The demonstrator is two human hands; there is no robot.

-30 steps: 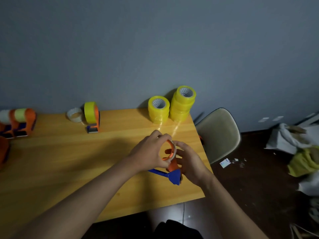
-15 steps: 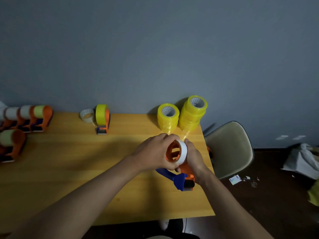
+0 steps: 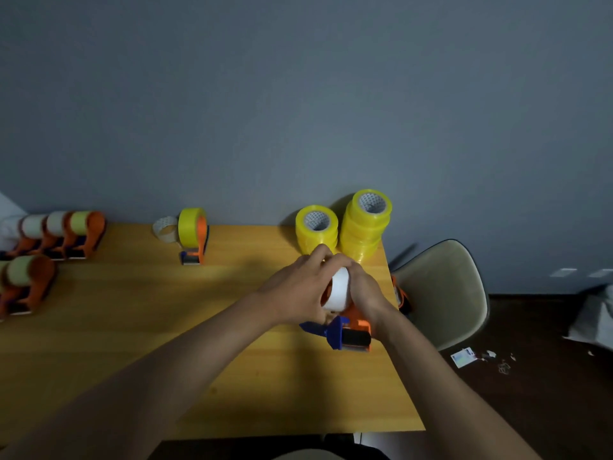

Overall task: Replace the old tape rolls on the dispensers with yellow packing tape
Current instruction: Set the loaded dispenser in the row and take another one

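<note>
An orange and blue tape dispenser (image 3: 351, 333) sits near the table's right edge with a white old tape roll (image 3: 339, 290) on its hub. My left hand (image 3: 295, 288) grips the roll from the left. My right hand (image 3: 366, 292) curls over the roll's right side, above the dispenser body. Behind them, two stacks of yellow packing tape (image 3: 316, 232) (image 3: 366, 224) stand against the wall. One dispenser (image 3: 194, 235) at the back carries a yellow roll, with a loose used roll (image 3: 165, 229) beside it.
Several orange dispensers (image 3: 71, 235) with pale rolls stand at the table's left side, one more (image 3: 28, 283) in front of them. A beige chair (image 3: 442, 290) stands right of the wooden table (image 3: 132, 327). Paper scraps (image 3: 464, 356) lie on the dark floor.
The view has shifted left and down, bringing more dispensers into sight on the left. The white roll has turned so its broad outer face shows, and both hands have closed tighter round it.
</note>
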